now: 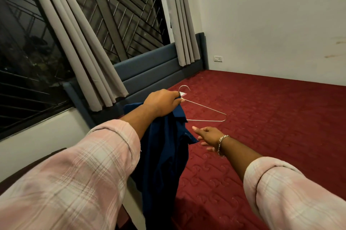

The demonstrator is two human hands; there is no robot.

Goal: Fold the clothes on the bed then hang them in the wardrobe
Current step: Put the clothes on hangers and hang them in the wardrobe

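My left hand point(162, 102) grips the neck of a silver wire hanger point(206, 115), just below its hook, held above the red bed point(271, 117). A dark blue shirt point(164, 156) hangs down from the hanger's left side, under my left hand and forearm; the hanger's right arm sticks out bare. My right hand point(206, 135) reaches toward the shirt's edge with loosely extended fingers, touching or almost touching the cloth; it holds nothing. A silver bracelet sits on that wrist.
A blue padded headboard point(149, 68) runs along the bed's far left side under a barred window point(116, 10) with grey curtains point(88, 57). A white wall with a socket point(218, 58) borders the bed at the back.
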